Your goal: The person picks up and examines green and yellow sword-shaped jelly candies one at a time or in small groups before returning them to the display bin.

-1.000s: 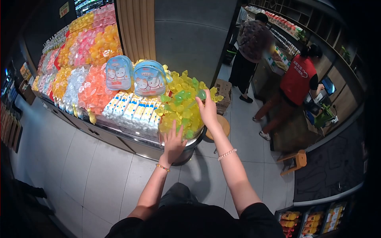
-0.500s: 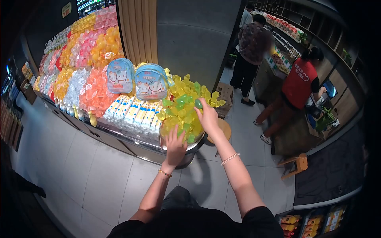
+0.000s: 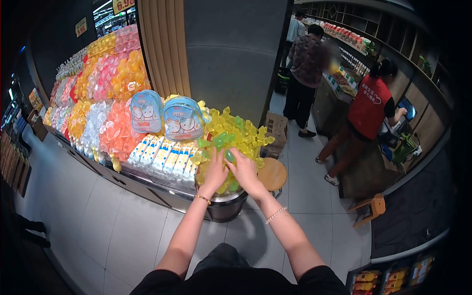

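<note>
Yellow packs [image 3: 250,135] with some green ones form a heap at the rounded end of the display counter. Over the heap, my right hand [image 3: 243,169] has its fingers closed on a dark green pack [image 3: 229,156]. My left hand [image 3: 215,172] is right beside it, its fingers over the yellow and green packs; what its fingertips touch is too small to tell. Two blue cat-print bags [image 3: 184,119] stand behind, to the left of the heap. White patterned packets [image 3: 164,156] lie in rows left of my hands.
Orange, clear and pink packs [image 3: 118,125] fill the counter leftward. A round wooden stool [image 3: 272,174] is right of the counter, with a cardboard box [image 3: 276,130] behind it. A person in a red vest [image 3: 368,105] and other people stand at the right.
My right hand has moved left and down with the green pack, close to my left hand. My left hand has shifted slightly up. The view has shifted a little.
</note>
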`<state>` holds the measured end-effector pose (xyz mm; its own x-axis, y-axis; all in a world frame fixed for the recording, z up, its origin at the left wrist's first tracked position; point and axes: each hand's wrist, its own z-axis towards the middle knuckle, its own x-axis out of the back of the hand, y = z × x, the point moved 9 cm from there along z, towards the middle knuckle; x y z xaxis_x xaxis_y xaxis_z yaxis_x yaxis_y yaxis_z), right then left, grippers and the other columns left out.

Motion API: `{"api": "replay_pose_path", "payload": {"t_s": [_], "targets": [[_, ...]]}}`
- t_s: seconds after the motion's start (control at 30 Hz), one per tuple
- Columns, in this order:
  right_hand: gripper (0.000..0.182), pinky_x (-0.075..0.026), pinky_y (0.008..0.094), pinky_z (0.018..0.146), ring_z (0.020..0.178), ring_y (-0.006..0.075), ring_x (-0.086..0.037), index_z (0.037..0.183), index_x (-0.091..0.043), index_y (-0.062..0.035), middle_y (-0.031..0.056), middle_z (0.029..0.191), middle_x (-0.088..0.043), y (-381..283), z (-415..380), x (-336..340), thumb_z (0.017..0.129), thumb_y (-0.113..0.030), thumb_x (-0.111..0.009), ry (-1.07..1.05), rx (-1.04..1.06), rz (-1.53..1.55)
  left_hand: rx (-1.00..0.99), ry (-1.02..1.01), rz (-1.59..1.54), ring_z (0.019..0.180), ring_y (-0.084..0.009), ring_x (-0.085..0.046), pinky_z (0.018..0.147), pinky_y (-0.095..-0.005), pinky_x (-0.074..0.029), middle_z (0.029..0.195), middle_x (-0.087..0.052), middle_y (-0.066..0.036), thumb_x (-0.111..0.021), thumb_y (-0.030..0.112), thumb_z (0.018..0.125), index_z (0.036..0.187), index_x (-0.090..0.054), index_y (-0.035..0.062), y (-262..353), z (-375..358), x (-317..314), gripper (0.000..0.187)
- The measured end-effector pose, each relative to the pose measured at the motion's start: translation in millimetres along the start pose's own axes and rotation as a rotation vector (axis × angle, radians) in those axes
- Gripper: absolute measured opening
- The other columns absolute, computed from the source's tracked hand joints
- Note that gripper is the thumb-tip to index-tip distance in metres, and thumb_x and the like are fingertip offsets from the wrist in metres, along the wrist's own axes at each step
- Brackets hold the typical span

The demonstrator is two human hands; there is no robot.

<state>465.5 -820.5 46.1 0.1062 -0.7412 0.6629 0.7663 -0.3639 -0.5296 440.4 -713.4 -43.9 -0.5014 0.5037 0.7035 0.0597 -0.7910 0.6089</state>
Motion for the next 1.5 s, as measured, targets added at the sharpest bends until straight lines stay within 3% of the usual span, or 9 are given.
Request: {"api": "replay_pose_path", "payload": {"t_s": [0.27,0.4,0.57,0.7,0.87,1.0,1.1,1.27,1.5], "targets": [[0.032,-0.052,0.0438,0.066,0.085,0.036,-0.065,0.113,-0.055,-0.0155,0.0116,0.101,-0.068,3.9,0.3,-26.7,0.085,-0.024,-0.066,-0.003,0.025,0.033,0.141,-0.015,-0.117,0.106,-0.0409,-0.057,0.083,-0.0467,-0.049,0.153,-0.022,-0.019,-0.056,0.012,0.087,0.144,-0.032,0.0062,-28.0,-5.3,-18.0,0.062],[0.032,-0.053,0.044,0.066,0.087,0.0353,-0.065,0.114,-0.056,-0.015,0.0107,0.104,-0.067,6.5,-15.3,-35.2,0.084,-0.022,-0.066,-0.11,0.01,0.002,0.076,0.098,-0.131,0.098,-0.0393,-0.06,0.081,-0.0466,-0.048,0.139,-0.042,-0.021,-0.051,0.009,0.091,0.142,-0.036,0.0106,-14.5,-7.4,2.4,0.054],[0.035,-0.044,0.0416,0.073,0.09,0.0297,-0.063,0.113,-0.057,-0.0147,0.0069,0.098,-0.067,14.1,-5.7,-27.3,0.08,-0.015,-0.068,0.039,0.027,-0.014,0.027,0.118,-0.202,0.095,-0.0387,-0.061,0.078,-0.0469,-0.048,0.111,-0.06,-0.025,-0.049,0.01,0.093,0.134,-0.042,0.0082,-47.4,15.8,-16.1,0.041],[0.033,-0.035,0.038,0.08,0.095,0.023,-0.059,0.112,-0.058,-0.0134,0.0037,0.097,-0.067,34.9,-4.6,-53.1,0.081,-0.018,-0.067,0.022,-0.006,-0.181,0.18,0.031,-0.214,0.096,-0.0413,-0.061,0.078,-0.0478,-0.047,0.109,-0.061,-0.026,-0.05,0.013,0.094,0.131,-0.042,0.0064,-39.5,10.7,-9.1,0.038],[0.032,-0.034,0.0409,0.087,0.104,0.0226,-0.055,0.113,-0.059,-0.0118,0.0039,0.103,-0.066,34.7,-14.3,-56.0,0.083,-0.019,-0.065,0.041,-0.026,-0.158,0.309,-0.068,-0.195,0.099,-0.0447,-0.059,0.08,-0.0502,-0.046,0.112,-0.06,-0.027,-0.05,0.014,0.093,0.134,-0.039,0.0074,-42.0,5.3,-16.8,0.043],[0.03,-0.03,0.0446,0.1,0.109,0.0235,-0.053,0.112,-0.06,-0.0106,0.0059,0.107,-0.063,0.7,-16.7,-22.9,0.084,-0.019,-0.063,0.234,0.087,-0.161,0.161,-0.067,-0.218,0.104,-0.0452,-0.057,0.086,-0.0498,-0.046,0.119,-0.057,-0.028,-0.052,0.016,0.09,0.137,-0.036,0.008,-48.0,9.3,-22.3,0.051],[0.024,-0.027,0.0472,0.105,0.111,0.025,-0.052,0.106,-0.063,-0.0114,0.0065,0.106,-0.062,1.6,-10.0,-29.7,0.084,-0.021,-0.065,0.11,0.076,-0.078,0.091,-0.101,-0.247,0.108,-0.0449,-0.057,0.09,-0.0485,-0.046,0.123,-0.056,-0.028,-0.054,0.018,0.088,0.142,-0.033,0.0084,-42.6,7.0,-20.1,0.058],[0.011,-0.032,0.0464,0.102,0.1,0.023,-0.058,0.095,-0.065,-0.0136,0.0032,0.095,-0.064,22.3,-11.1,-49.7,0.085,-0.016,-0.063,0.141,0.087,-0.094,0.002,0.004,-0.225,0.108,-0.0435,-0.058,0.091,-0.0463,-0.046,0.119,-0.057,-0.029,-0.053,0.021,0.088,0.144,-0.031,0.008,-37.8,-5.0,-9.6,0.062],[0.012,-0.037,0.0436,0.1,0.093,0.0245,-0.059,0.095,-0.064,-0.0137,0.0034,0.09,-0.063,28.3,-8.6,-61.7,0.084,-0.015,-0.063,0.148,0.051,-0.146,0.232,0.036,-0.299,0.103,-0.0428,-0.059,0.089,-0.0466,-0.046,0.111,-0.061,-0.029,-0.049,0.02,0.089,0.134,-0.045,0.0041,-48.2,-6.6,-4.8,0.048]]}}
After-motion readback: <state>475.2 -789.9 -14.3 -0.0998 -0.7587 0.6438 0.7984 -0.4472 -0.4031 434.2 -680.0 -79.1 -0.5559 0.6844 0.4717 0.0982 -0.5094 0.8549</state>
